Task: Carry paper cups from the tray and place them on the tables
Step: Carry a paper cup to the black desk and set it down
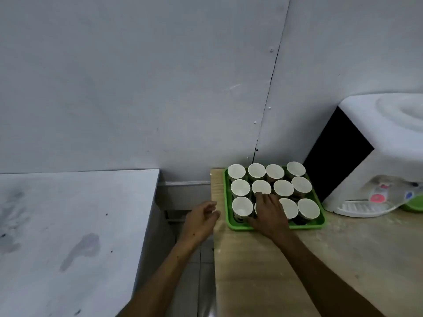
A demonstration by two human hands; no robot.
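2 hands: right (269,210) over tray cup (256,208), left (201,219) loose.

Office pantry corner, water dispenser (375,161), wooden counter (343,259), panel wall (160,76)

- cups (283,187): white paper, matt inside
- tray (306,225): green plastic, smooth, slight sheen
- worktop (343,259): pale wood-grain, matt, dusty specks
- left worktop (80,225): white, smooth, matt, with grey smudges and dark spots
- wall (137,88): flat white panels, matt, screw heads along the seam
- dispenser (375,156): white plastic, smooth and glossy; black side panel matt
- floor (194,282): light tiles, smooth
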